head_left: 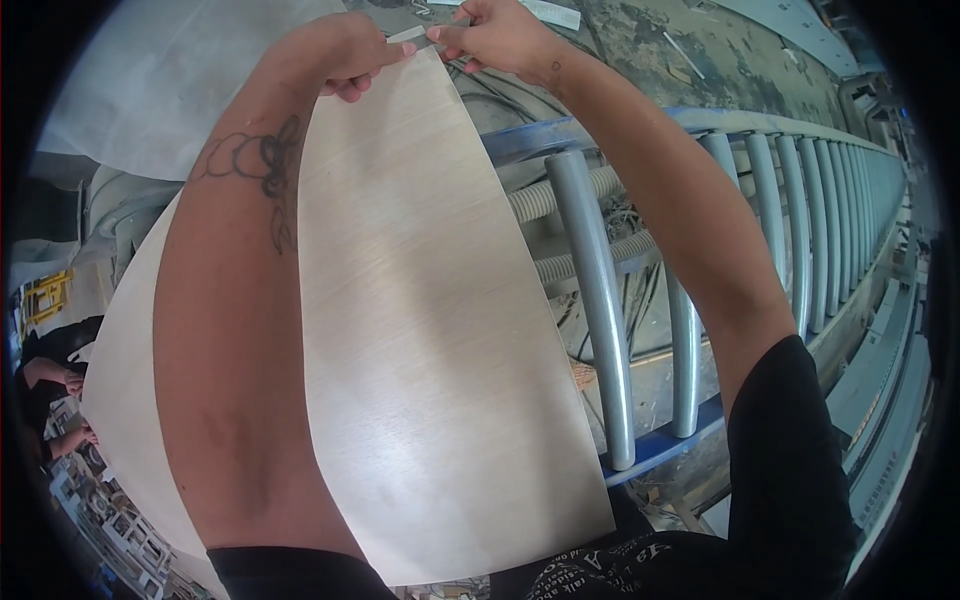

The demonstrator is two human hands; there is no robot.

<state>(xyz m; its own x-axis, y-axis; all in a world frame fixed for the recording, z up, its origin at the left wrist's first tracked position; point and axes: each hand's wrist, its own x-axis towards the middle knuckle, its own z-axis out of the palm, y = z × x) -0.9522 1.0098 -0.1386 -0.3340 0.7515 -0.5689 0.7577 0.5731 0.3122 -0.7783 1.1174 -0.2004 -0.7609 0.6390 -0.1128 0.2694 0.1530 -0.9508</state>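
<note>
A large pale wooden panel point(430, 300) lies in front of me, running from my waist to a far corner, and more of it shows left of my left forearm. At that far corner my left hand point(345, 55) is closed, its thumb pressed on a short greyish strip point(412, 38) that looks like tape. My right hand point(505, 38) pinches the strip's other side between thumb and finger, just beyond the panel's edge. The fingers of my left hand curl beside the panel's edge, partly hidden.
A roller conveyor point(590, 310) with grey rollers and a blue frame stands along the right. Ribbed hoses point(560, 268) and cables lie beneath. Whitish sheeting point(170, 70) covers something at the far left. Another person's hands point(72, 382) are at the panel's left edge.
</note>
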